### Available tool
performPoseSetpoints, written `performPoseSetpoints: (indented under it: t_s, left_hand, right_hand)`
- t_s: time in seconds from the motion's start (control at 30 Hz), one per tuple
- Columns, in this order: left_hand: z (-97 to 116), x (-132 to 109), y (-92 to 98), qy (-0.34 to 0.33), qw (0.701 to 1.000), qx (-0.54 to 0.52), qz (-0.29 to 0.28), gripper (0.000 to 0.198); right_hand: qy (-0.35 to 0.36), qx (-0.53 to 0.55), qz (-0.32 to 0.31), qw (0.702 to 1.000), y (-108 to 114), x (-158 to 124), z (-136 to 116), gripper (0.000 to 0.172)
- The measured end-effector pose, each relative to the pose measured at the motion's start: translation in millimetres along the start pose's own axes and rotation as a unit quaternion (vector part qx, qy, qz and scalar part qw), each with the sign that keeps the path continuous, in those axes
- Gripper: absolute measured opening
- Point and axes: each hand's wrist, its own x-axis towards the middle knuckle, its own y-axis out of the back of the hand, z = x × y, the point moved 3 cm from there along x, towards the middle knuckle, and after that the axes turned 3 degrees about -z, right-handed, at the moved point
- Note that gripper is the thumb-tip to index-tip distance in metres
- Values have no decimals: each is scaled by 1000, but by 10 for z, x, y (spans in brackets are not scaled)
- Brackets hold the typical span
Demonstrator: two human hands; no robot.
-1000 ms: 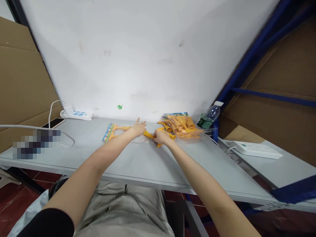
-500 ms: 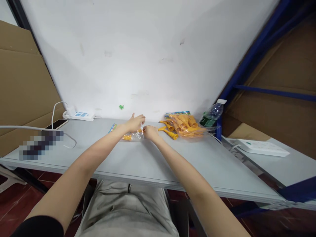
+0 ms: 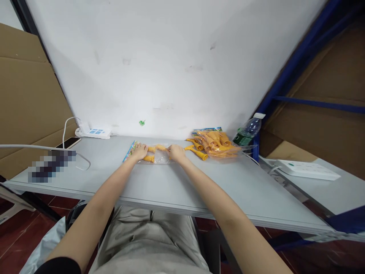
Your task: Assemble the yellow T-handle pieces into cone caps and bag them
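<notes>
A clear plastic bag (image 3: 162,156) with a colourful printed header lies flat on the table, several orange plastic pieces (image 3: 148,158) inside it. My left hand (image 3: 140,151) rests over the header end, its fingers curled down on the bag and the pieces. At the other end, my right hand (image 3: 176,153) is closed in a pinch at the bag's edge. The tip of one orange piece reaches close to those fingers; whether they grip it too is hidden. Just right of this hand lie loose orange horn-shaped pieces (image 3: 200,154).
A fuller bag of orange pieces (image 3: 219,146) sits at the back right, beside a tilted water bottle (image 3: 248,130). At the left are a white power strip (image 3: 98,133), a phone (image 3: 71,142) and a looping white cable (image 3: 34,146). Another power strip (image 3: 309,170) lies at the right.
My left hand has moved left and down from beside the right hand onto the bag's header end. More of the bag's middle shows now. The right hand stays at its edge.
</notes>
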Motion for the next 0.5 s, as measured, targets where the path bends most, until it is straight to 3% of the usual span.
performPoseSetpoints:
  t_s: [0.2,0.33,0.43,0.5]
  left_hand:
    - [-8,-63,-7,-18,1000,-7,-2,44]
    - [-60,-68,39,-11,995,-75,69,40]
    - [-126,-66,79,54,979,-150,127,40]
    - [-134,-62,94,80,969,-192,132,41]
  right_hand:
    - [5,-16,-10,1000,41,-74,-4,33]
    - [31,-23,0,999,-15,-66,-39,33]
    - [52,45,19,997,-100,-1,-37,27]
    - [65,148,42,986,-164,71,-27,23]
